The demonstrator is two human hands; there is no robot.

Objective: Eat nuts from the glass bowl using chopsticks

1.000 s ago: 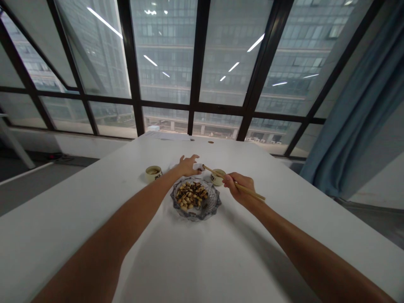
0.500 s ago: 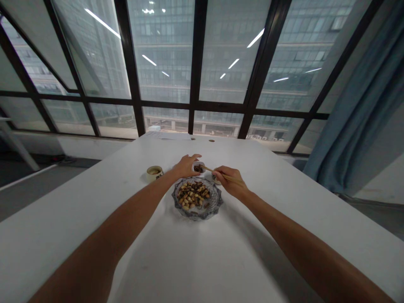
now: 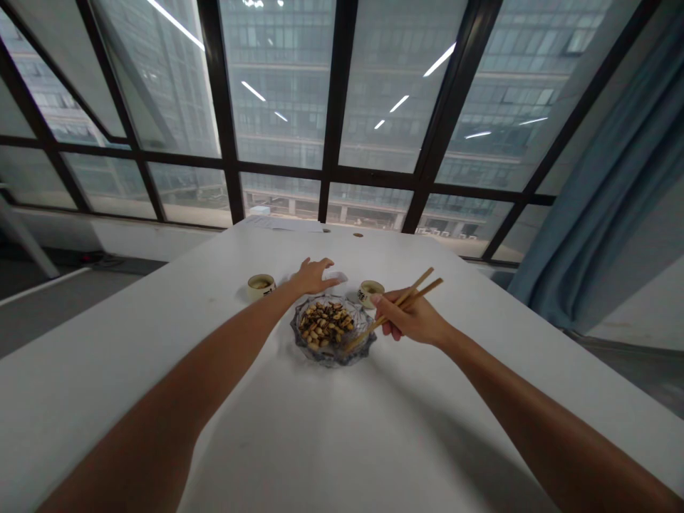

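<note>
- Two at once: grasping wooden chopsticks (image 3: 359,339) in right hand (image 3: 409,317), laying thumb over the top, curling fingers underneath.
- Angling the rear ends up and rightward past the hand, splaying them slightly apart.
- Pointing the tips down and leftward into glass bowl (image 3: 327,355), at its near right part, just beside nut-like pieces (image 3: 321,329).
- Trying to make out anything pinched between the tips; cannot tell, too small at this range.
- Stretching left hand (image 3: 314,276) out past the bowl's far left rim, spreading thumb and fingers at the left of small white dish (image 3: 340,275).
- Checking that grip: cannot tell whether clasping the dish or only hovering against it.
- Placing the dish just behind the bowl; not making out its contents.
- Finding the bowl on white table (image 3: 331,434), between both forearms, holding brown and dark pieces heaped mostly toward its left and middle.
- Noting left cup (image 3: 261,286), pale with dark marks, beyond left forearm; spotting similar right cup (image 3: 370,291) just beyond right thumb.
- Seeing papers (image 3: 293,225) and small brown disc (image 3: 358,234) near the far table edge, dark-framed windows (image 3: 286,85) behind, blue curtain (image 3: 603,185) hanging at right.
</note>
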